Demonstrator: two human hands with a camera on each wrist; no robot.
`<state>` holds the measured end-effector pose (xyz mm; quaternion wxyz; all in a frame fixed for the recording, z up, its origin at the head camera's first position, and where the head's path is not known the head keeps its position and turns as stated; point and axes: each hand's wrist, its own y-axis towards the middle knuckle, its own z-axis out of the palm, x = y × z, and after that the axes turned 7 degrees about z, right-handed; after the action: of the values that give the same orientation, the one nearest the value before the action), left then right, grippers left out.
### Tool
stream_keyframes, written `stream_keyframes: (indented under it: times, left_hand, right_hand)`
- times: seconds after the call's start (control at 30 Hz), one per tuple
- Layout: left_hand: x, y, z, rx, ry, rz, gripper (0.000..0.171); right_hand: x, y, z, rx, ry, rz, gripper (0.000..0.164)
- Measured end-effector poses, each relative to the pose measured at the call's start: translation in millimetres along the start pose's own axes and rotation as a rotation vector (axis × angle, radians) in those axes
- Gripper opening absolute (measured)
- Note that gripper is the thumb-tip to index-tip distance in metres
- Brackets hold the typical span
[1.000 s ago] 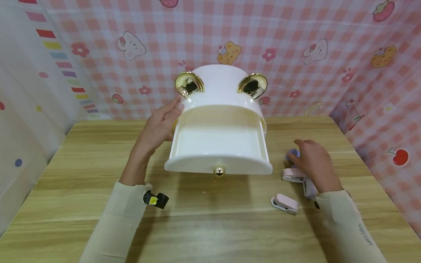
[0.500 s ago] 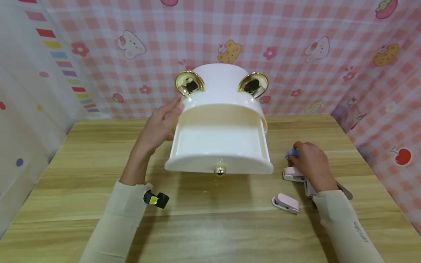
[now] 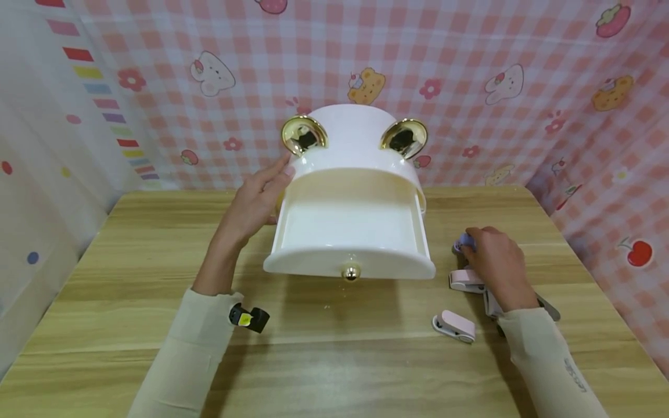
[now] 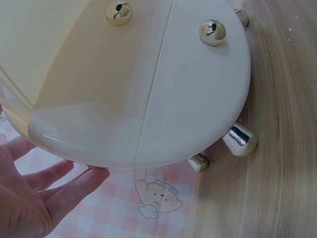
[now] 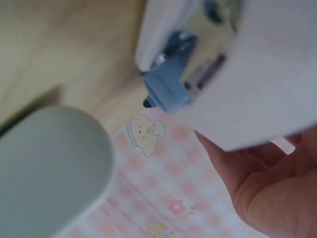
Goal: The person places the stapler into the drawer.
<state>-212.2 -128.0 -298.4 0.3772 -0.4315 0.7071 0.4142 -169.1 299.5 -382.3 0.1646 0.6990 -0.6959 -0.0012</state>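
A white box with gold frog-like eyes (image 3: pixel 349 136) stands in the middle of the table, its upper drawer (image 3: pixel 349 226) pulled out with nothing in it. The fingers of my left hand (image 3: pixel 252 206) lie nearly straight against the box's left side; the left wrist view has their tips at its rounded edge. At the right, my right hand (image 3: pixel 499 264) pinches a small purple stapler-like thing (image 3: pixel 458 247) between thumb and fingers, largely covering it. A pink-and-white small stapler (image 3: pixel 467 280) lies just below that hand, and a similar pink one (image 3: pixel 453 326) lies nearer.
A pale grey thing (image 3: pixel 491 305) lies partly under my right wrist, with a grey rounded end (image 3: pixel 549 309) beyond it. Gold knobs (image 4: pixel 213 32) sit on both drawer fronts, and gold feet (image 4: pixel 240 140) carry the box. A checked cloth (image 3: pixel 313 69) hangs behind the table.
My right hand's thumb and fingers have closed in on the purple thing, and the wrist has shifted slightly, uncovering the grey rounded end. The left hand and the drawer stay put.
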Motion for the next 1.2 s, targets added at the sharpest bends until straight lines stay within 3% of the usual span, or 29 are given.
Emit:
stream_keyframes:
  times: [0.5, 0.9, 1.2]
  left_hand:
    - [1.2, 1.8, -0.4, 0.014, 0.004, -0.001, 0.065]
    - [2.1, 2.7, 1.0, 0.007, 0.007, -0.005, 0.065]
    - [3.2, 5.3, 1.6, -0.001, 0.016, -0.012, 0.066]
  right_hand:
    - [22, -3, -30, -0.126, -0.008, -0.077, 0.03]
    - [54, -11, -67, -0.34, 0.05, -0.212, 0.025]
    - [72, -15, -94, -0.443, 0.057, -0.257, 0.029]
